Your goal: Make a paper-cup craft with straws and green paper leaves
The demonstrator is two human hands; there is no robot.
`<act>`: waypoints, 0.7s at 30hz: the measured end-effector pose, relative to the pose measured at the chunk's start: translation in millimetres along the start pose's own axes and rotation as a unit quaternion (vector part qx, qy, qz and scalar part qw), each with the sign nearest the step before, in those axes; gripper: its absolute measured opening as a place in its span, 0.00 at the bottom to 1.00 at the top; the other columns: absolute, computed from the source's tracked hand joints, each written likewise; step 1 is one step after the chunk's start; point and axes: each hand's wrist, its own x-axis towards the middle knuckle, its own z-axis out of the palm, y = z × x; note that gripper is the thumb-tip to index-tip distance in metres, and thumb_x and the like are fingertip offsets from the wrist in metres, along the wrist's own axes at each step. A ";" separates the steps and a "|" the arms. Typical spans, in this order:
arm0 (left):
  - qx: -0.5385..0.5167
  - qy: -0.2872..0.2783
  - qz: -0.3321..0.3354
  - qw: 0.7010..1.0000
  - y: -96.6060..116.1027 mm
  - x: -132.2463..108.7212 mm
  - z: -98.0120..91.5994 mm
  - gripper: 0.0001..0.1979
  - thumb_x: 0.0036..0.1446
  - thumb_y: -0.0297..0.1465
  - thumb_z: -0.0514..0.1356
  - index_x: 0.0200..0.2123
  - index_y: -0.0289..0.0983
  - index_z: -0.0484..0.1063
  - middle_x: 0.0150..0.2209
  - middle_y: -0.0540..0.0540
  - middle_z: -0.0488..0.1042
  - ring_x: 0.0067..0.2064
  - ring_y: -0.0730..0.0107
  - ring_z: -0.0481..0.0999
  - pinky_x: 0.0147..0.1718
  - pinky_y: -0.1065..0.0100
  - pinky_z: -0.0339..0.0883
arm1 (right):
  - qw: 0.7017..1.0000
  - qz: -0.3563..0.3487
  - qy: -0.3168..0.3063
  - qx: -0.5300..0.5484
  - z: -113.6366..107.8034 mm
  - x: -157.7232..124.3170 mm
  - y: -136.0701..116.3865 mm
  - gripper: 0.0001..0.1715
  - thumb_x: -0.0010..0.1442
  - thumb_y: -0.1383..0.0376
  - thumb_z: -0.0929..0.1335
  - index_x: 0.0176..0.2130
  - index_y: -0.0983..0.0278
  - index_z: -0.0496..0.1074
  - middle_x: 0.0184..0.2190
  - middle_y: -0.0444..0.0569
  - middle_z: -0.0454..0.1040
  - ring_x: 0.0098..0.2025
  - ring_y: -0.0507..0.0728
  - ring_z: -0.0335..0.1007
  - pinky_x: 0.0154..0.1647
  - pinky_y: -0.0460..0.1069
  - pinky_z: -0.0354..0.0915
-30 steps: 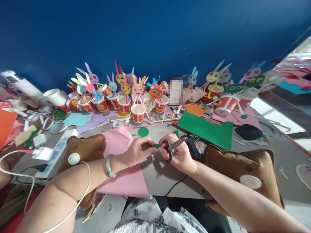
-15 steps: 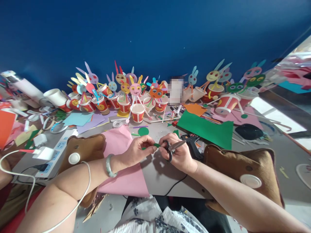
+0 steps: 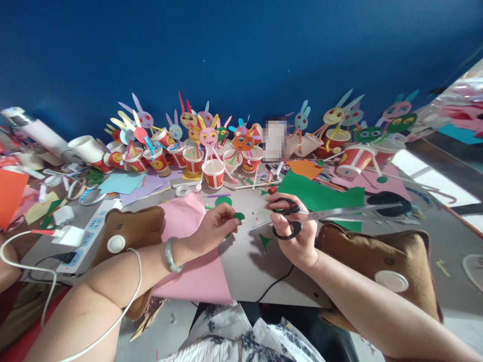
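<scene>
Between thumb and fingertips, my left hand [image 3: 213,230] pinches a small green paper piece [image 3: 239,216] with a rounded edge. A jade-coloured bangle [image 3: 171,255] circles that wrist. My right hand [image 3: 296,229] has its fingers in the black handles of a pair of scissors [image 3: 289,221]; the long blades point right, away from the left hand, and look smeared by motion. A green paper scrap [image 3: 265,244] lies on the table between the hands. Just behind the left hand is a green paper circle [image 3: 223,201]. Pink paper [image 3: 196,279] lies under the left forearm.
Several paper cups [image 3: 214,173] with paper animal heads line the back by the blue wall. A large green sheet [image 3: 320,198] lies behind the right hand. Brown cushions [image 3: 377,261] flank the arms. A power strip [image 3: 88,236] stands left, and a white cable [image 3: 139,281] crosses the left forearm.
My hands have moved apart. The right hand has gone right and its scissors have swung round to point right. A green scrap now lies on the table between the hands.
</scene>
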 end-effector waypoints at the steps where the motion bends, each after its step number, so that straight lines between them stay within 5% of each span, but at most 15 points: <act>1: 0.002 0.001 -0.002 1.000 0.4 -0.2 -0.3 0.14 0.55 0.37 0.67 0.32 0.36 0.66 0.27 0.53 0.70 0.29 0.77 0.73 0.30 0.72 0.65 | 1.000 -0.001 -0.009 0.003 -0.2 -1.2 -1.6 0.08 0.65 0.58 0.67 0.37 0.60 0.71 0.40 0.51 0.76 0.39 0.59 0.75 0.44 0.56 0.70; 13: 0.039 -0.047 0.016 0.998 1.5 -1.5 -0.9 0.14 0.56 0.37 0.67 0.31 0.36 0.65 0.28 0.53 0.68 0.30 0.75 0.72 0.32 0.70 0.65 | 0.982 0.101 -0.158 0.026 5.9 -0.1 -5.2 0.07 0.63 0.62 0.69 0.36 0.63 0.75 0.36 0.49 0.79 0.37 0.56 0.76 0.40 0.50 0.70; 21: 0.125 -0.089 0.037 0.988 0.7 -2.7 -5.3 0.08 0.58 0.33 0.64 0.33 0.36 0.69 0.30 0.51 0.70 0.33 0.73 0.70 0.35 0.70 0.64 | 0.975 0.061 -0.213 0.023 9.3 -3.3 -6.9 0.05 0.59 0.65 0.69 0.31 0.63 0.72 0.31 0.47 0.77 0.31 0.53 0.72 0.32 0.47 0.68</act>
